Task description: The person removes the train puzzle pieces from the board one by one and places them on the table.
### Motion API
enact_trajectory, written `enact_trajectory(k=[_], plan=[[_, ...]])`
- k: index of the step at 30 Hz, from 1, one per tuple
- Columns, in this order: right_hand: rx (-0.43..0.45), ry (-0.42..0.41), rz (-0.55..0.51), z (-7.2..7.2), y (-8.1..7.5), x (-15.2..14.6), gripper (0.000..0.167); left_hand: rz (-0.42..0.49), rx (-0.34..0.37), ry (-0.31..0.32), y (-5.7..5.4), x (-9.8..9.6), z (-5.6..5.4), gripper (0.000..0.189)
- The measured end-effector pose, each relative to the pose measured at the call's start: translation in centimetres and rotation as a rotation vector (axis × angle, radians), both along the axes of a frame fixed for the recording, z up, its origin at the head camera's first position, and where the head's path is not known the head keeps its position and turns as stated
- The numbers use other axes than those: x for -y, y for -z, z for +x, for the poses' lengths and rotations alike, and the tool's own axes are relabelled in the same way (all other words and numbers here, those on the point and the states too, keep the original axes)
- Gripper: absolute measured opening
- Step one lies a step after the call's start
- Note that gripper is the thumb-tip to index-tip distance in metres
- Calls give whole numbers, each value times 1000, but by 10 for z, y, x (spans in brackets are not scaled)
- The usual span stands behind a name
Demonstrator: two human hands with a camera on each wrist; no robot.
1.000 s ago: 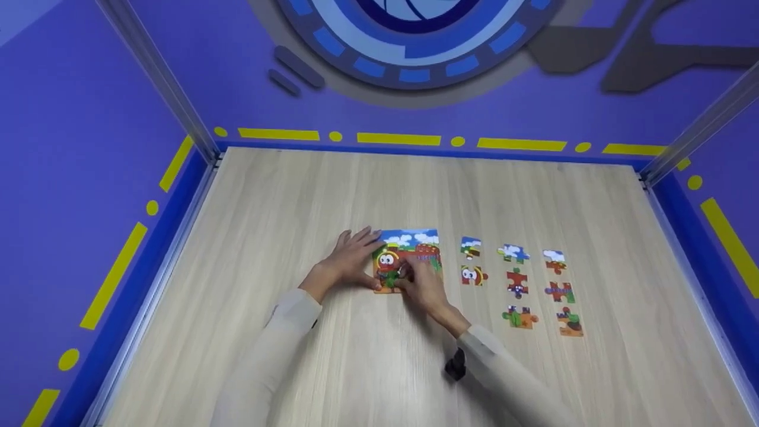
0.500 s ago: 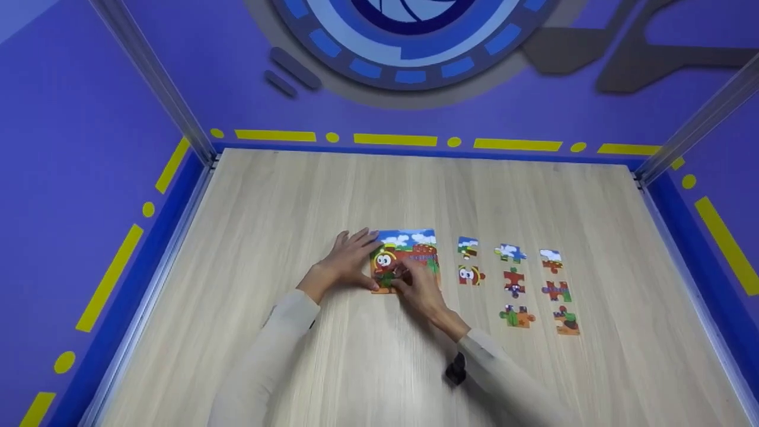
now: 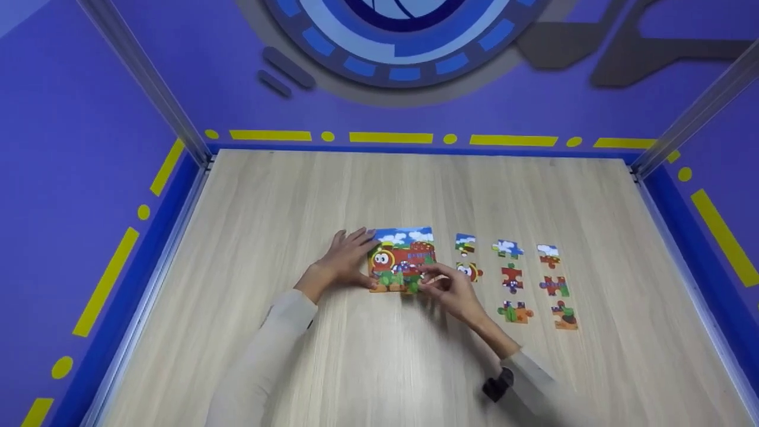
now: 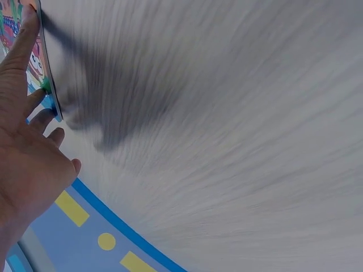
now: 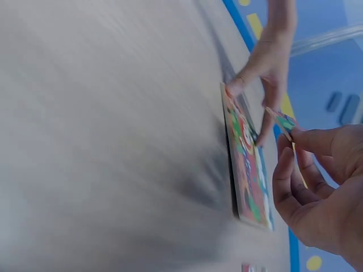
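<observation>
A picture puzzle board [image 3: 391, 237] with a cartoon character, clouds and a red train-like shape lies at the table's middle. My left hand [image 3: 343, 261] rests along its left edge, fingers spread and fairly straight; in the left wrist view, its thumb [image 4: 25, 34] touches the board's edge. Between the thumb and fingers of my right hand [image 3: 456, 292] is pinched a small green and orange puzzle piece [image 3: 412, 284], over the board's lower right. The right wrist view shows this puzzle piece [image 5: 285, 122] tilted, apart from the board [image 5: 248, 170]. My right fingers partly cover the board's right side.
Right of the board, loose puzzle pieces lie in columns: a sky piece [image 3: 465, 243] and an eyes piece [image 3: 468, 271] nearest, then several more, such as a cloud piece [image 3: 507, 248] and a corner piece [image 3: 564, 315]. Blue-purple walls [image 3: 379, 112] bound the wooden table [image 3: 308, 190].
My right hand has moved right from the board's lower middle, carrying the pinched puzzle piece. My left hand stays at the board's left edge. The head view has shifted slightly.
</observation>
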State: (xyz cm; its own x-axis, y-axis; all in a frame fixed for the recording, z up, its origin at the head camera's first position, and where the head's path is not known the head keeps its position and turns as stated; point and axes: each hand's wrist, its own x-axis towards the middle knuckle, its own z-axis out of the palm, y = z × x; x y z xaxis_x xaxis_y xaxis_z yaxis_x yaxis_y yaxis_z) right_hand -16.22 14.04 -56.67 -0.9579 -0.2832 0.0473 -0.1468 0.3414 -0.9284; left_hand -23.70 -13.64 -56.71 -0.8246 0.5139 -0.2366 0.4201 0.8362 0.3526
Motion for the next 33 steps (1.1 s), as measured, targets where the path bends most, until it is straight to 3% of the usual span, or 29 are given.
enact_trajectory(k=[16,27,33], plan=[[65,-56,88,33,0,-71,32,36,6,-14,0,5,7,101],[96,94,212,41,6,-97,32,93,39,-46,3,4,4,102],[61,138,258,41,15,-101,33,119,50,-48,4,1,2,103]])
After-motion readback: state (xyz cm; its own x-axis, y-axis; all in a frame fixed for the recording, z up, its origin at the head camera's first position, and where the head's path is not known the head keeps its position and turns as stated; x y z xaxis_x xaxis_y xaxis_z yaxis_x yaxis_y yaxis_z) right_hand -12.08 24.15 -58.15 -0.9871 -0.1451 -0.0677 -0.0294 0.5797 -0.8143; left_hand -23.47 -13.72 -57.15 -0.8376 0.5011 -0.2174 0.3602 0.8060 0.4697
